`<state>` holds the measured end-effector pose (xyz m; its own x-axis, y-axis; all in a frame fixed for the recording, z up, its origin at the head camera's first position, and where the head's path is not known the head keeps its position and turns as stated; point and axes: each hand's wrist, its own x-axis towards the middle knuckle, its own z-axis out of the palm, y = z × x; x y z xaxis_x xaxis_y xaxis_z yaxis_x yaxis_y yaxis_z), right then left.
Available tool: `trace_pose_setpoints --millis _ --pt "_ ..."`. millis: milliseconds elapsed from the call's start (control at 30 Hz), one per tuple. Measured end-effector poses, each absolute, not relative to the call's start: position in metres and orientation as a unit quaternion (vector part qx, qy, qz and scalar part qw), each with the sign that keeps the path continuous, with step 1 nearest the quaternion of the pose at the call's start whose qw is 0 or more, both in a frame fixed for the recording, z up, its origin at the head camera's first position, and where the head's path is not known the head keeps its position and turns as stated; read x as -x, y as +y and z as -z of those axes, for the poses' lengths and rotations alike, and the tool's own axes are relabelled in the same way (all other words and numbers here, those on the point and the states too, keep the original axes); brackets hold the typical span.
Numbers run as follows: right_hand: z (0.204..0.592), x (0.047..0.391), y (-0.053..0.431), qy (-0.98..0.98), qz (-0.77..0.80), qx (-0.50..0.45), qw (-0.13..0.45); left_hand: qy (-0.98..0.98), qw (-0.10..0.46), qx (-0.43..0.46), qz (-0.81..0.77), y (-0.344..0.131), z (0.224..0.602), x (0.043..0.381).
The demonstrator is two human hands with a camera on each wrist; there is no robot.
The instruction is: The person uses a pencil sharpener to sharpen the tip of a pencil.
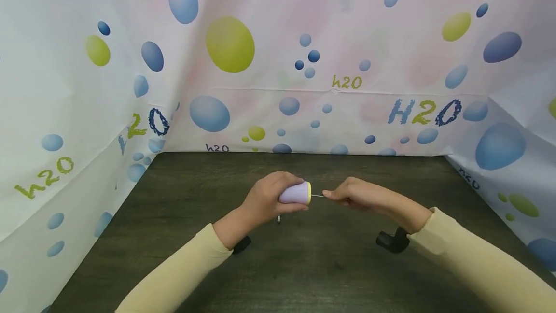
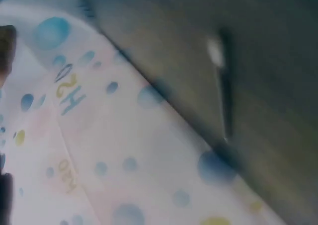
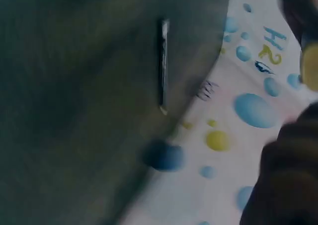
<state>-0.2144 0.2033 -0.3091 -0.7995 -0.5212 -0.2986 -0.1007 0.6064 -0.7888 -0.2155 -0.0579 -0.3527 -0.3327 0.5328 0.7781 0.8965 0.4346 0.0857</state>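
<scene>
My left hand [image 1: 270, 191] grips a lilac cup-shaped thing [image 1: 294, 193], tilted on its side, its yellow end [image 1: 309, 193] facing right. From that end a thin pale rod [image 1: 318, 195] runs to my right hand [image 1: 358, 193], which pinches it between thumb and fingers. In the right wrist view the yellow end [image 3: 310, 68] shows as a round face near the curled right hand [image 3: 285, 180]. A slim stick with a whitish tip [image 2: 215, 52] lies on the table in the left wrist view. Most of that stick [image 1: 279, 219] is hidden behind my left hand in the head view.
The dark wooden table [image 1: 304, 264] ends at a white sheet [image 1: 282, 62] printed with blue and green bubbles, which stands at the back and both sides. Black camera mounts sit under the left wrist [image 1: 241, 245] and the right wrist [image 1: 393, 240].
</scene>
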Motion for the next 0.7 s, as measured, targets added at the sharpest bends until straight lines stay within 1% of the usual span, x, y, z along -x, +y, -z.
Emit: trace_pose_setpoints --millis 33,67,100,133,167,233,300,400,500,533,567,600,700 --pt "0.309 0.218 0.205 0.84 0.413 0.161 0.314 -0.755 0.37 0.483 0.243 -0.059 0.355 0.217" --pt "0.31 0.22 0.206 0.828 0.414 0.152 0.347 -0.744 0.381 0.496 0.235 -0.059 0.358 0.217" --pt "0.31 0.221 0.207 0.825 0.408 0.153 0.361 -0.742 0.38 0.499 0.238 -0.059 0.36 0.217" --pt "0.311 0.222 0.207 0.83 0.399 0.163 0.356 -0.748 0.366 0.494 0.25 -0.059 0.362 0.217" --pt "0.312 0.223 0.207 0.84 0.388 0.181 0.332 -0.761 0.341 0.482 0.27 -0.059 0.364 0.216" --pt "0.313 0.219 0.206 0.878 0.351 0.215 0.243 -0.795 0.271 0.431 0.328 -0.057 0.364 0.215" --pt "0.313 0.212 0.205 0.916 0.298 0.237 0.122 -0.824 0.189 0.361 0.394 -0.055 0.362 0.214" --pt "0.316 0.202 0.206 0.939 0.182 0.277 -0.096 -0.837 0.081 0.257 0.476 -0.051 0.355 0.216" --pt "0.321 0.2 0.212 0.883 0.082 0.332 -0.321 -0.826 -0.003 0.183 0.533 -0.049 0.347 0.221" --pt "0.323 0.201 0.214 0.853 0.06 0.353 -0.38 -0.818 -0.029 0.164 0.551 -0.05 0.344 0.222" --pt "0.325 0.204 0.215 0.822 0.043 0.375 -0.427 -0.807 -0.056 0.15 0.568 -0.051 0.342 0.223" --pt "0.327 0.207 0.216 0.793 0.032 0.396 -0.462 -0.797 -0.079 0.14 0.581 -0.052 0.341 0.224" --pt "0.331 0.215 0.217 0.734 0.009 0.436 -0.521 -0.773 -0.137 0.116 0.609 -0.054 0.337 0.224"
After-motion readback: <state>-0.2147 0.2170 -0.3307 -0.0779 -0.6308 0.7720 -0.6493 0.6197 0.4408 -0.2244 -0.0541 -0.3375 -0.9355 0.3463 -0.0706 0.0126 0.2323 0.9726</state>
